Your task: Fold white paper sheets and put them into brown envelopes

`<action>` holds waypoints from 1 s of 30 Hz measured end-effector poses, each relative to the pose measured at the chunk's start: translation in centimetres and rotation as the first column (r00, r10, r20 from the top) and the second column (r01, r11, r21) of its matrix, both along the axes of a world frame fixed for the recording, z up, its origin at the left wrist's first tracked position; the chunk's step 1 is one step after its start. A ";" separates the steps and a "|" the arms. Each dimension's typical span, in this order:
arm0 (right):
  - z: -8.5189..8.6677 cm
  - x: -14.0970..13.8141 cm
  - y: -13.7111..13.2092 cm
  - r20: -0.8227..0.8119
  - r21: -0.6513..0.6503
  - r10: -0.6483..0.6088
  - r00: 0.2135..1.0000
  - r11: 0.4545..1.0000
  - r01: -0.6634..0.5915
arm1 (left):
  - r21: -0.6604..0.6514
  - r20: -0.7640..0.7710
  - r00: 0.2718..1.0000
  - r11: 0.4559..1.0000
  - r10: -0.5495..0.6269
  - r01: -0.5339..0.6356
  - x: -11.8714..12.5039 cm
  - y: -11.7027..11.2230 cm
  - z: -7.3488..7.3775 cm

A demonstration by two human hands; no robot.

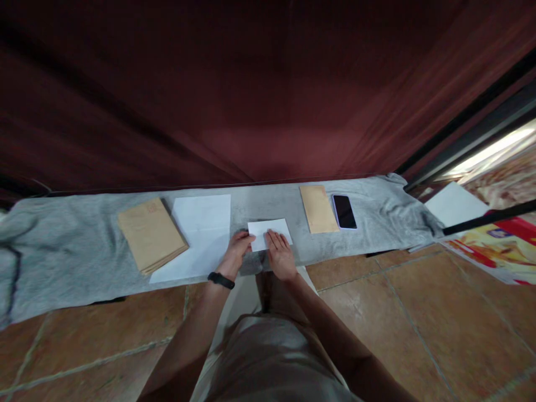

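Observation:
A small folded white paper point(272, 229) lies on a grey cloth point(62, 245) spread over the floor. My left hand point(237, 249) curls its fingers onto the paper's left edge; a black band circles that wrist. My right hand point(280, 254) lies flat on the paper's lower right part, fingers stretched out. Both hands press on the paper, which lies flat on the cloth.
Left of the hands lie white sheets point(196, 234) and a stack of brown envelopes point(151, 234). To the right are one brown envelope point(318, 209) and a dark phone point(344, 211). A dark red curtain point(251, 89) hangs behind. Terracotta tiles point(419, 312), another white sheet point(454, 204) and a colourful print point(498, 245) lie right.

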State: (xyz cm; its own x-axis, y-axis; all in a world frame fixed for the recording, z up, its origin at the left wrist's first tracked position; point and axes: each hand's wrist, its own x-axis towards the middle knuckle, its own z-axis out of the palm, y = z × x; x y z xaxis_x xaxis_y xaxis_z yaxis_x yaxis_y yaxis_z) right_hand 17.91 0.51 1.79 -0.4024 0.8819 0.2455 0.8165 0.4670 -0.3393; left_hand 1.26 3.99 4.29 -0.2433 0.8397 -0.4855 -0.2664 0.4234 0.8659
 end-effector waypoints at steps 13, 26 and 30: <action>2.8 1.6 -0.1 -0.700 -0.239 -0.180 0.691 0.971 0.010 | 0.248 0.042 0.994 0.965 -0.099 0.086 0.5 -0.6 0.2; 2.6 1.6 0.9 -0.739 -0.658 -0.670 -0.070 0.741 -0.138 | 0.235 -0.371 0.899 0.913 -0.233 0.334 0.1 0.5 -0.4; 1.6 3.3 1.4 -0.718 -0.687 -0.696 -0.027 0.714 -0.132 | 0.203 -0.487 0.826 0.883 -0.283 0.422 -1.2 1.8 -0.3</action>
State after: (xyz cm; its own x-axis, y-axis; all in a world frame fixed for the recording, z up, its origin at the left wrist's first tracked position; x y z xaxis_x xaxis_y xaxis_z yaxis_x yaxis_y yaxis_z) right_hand 21.25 1.92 3.40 0.1376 0.9286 -0.3447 -0.4202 -0.2604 -0.8693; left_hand 0.11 5.79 3.95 -0.0271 0.9920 -0.1236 0.2810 0.1263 0.9514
